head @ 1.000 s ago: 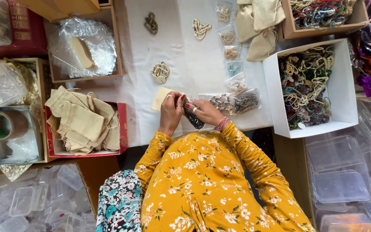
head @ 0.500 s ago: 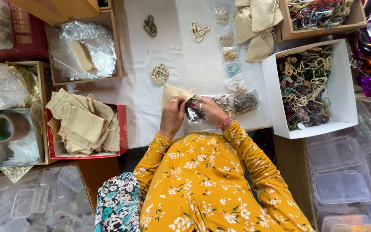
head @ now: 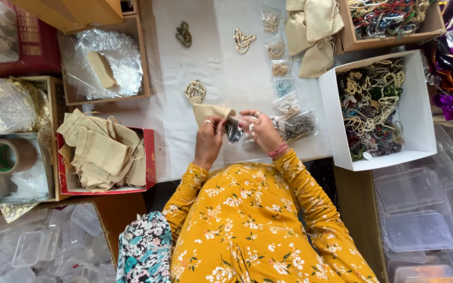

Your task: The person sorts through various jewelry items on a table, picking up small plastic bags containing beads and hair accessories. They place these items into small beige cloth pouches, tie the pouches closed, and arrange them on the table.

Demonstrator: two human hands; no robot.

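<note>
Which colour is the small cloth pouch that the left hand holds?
The small cloth pouch is beige, plain, seen best in the head view.

A small beige cloth pouch [head: 213,112] lies flat just beside the white box of beads [head: 414,112], on the side nearer the red box, its open end turned toward a small clear plastic packet [head: 233,130] with dark contents. The packet is crumpled and touches the pouch's mouth, nearer the white box than the pouch.
</note>
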